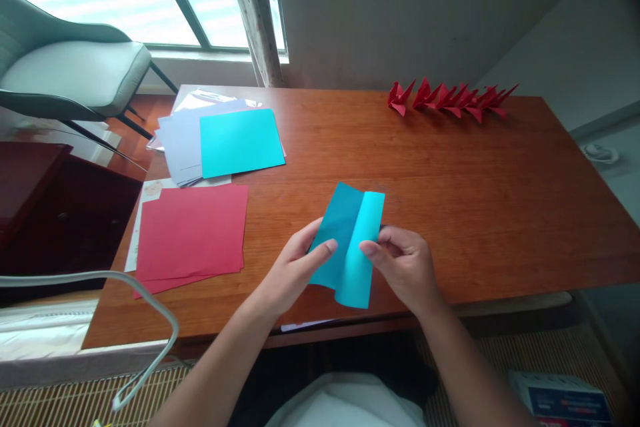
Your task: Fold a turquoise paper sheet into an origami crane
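A sheet of turquoise paper point(345, 233) is held up over the near edge of the table, creased lengthwise so its right part curls over brighter than the left. My left hand point(300, 260) grips its left side, thumb on top and fingers behind. On the right side my right hand point(403, 257) pinches the curled edge between thumb and fingers. A second turquoise sheet point(243, 142) lies flat on white papers point(180, 137) at the back left. Red sheets point(193, 230) are stacked nearer, left of my left hand.
Several folded red paper cranes point(450, 100) stand in a row at the back right of the wooden table point(480, 200). A grey chair point(75, 73) stands by the window. A pale cable point(155, 303) loops at the lower left, and a box point(560, 397) sits at the lower right.
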A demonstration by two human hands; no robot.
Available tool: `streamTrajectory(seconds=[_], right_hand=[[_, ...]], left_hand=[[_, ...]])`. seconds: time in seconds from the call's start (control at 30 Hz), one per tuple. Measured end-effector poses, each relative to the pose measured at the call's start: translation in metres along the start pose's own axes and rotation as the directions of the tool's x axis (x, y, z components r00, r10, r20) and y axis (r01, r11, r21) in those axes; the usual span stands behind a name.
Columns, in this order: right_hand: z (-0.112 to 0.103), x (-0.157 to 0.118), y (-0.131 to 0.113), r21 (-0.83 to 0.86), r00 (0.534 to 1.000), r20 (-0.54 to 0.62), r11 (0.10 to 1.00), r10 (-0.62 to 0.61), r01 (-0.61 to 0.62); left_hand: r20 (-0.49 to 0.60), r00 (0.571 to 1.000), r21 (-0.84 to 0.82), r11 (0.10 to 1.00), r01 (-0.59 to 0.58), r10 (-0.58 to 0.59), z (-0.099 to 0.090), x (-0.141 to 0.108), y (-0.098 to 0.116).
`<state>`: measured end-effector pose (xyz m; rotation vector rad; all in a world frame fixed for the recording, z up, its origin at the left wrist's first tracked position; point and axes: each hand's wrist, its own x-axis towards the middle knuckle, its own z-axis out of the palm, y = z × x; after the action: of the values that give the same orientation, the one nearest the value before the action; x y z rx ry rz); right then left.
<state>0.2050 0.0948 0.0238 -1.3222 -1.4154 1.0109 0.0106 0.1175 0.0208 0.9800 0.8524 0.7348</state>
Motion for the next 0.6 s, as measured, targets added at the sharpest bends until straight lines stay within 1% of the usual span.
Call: streamTrajectory(seconds=[0.07,0.17,0.23,0.27,0.33,0.4,0.47,0.53,0.6], right_hand=[[-0.007,-0.002,0.001,-0.035,0.999,-0.022,0.999,0.037,-0.037],[-0.017,-0.004,0.003,-0.07,0.993,-0.053,0.992,0.102,-0.106],[-0.024,-0.005,0.004,-0.112,0.99,-0.068,0.985,0.121,-0.128],[-0.027,-0.004,0.006,-0.139,0.989,-0.079,0.981,0.124,-0.134],[-0.031,-0.004,0.008,-0.171,0.984,-0.124,0.974,0.125,-0.146],[-0.032,-0.003,0.01,-0.15,0.977,-0.166,0.976,0.135,-0.161],[-0.031,-0.002,0.012,-0.093,0.971,-0.183,0.98,0.154,-0.173],[-0.03,-0.001,0.014,-0.052,0.97,-0.178,0.983,0.165,-0.176],[-0.03,0.0,0.014,-0.042,0.971,-0.168,0.983,0.167,-0.177]], left_hand=[[-0.015,1.0,0.056,0.998,-0.007,0.008,-0.003,0.001,-0.003],[-0.04,0.996,0.234,0.97,-0.066,0.077,-0.004,0.004,-0.005],[-0.077,0.991,0.298,0.951,-0.083,0.11,-0.005,0.005,-0.007],[-0.101,0.988,0.293,0.953,-0.079,0.113,-0.005,0.006,-0.007],[-0.152,0.984,0.215,0.975,-0.057,0.091,-0.006,0.006,-0.008],[-0.198,0.979,0.106,0.994,-0.031,0.052,-0.008,0.007,-0.006],[-0.233,0.972,0.028,1.0,-0.013,0.02,-0.009,0.007,-0.004],[-0.237,0.971,-0.012,1.0,0.005,-0.007,-0.01,0.007,-0.002],[-0.217,0.976,-0.034,0.999,0.02,-0.027,-0.011,0.006,0.0]])
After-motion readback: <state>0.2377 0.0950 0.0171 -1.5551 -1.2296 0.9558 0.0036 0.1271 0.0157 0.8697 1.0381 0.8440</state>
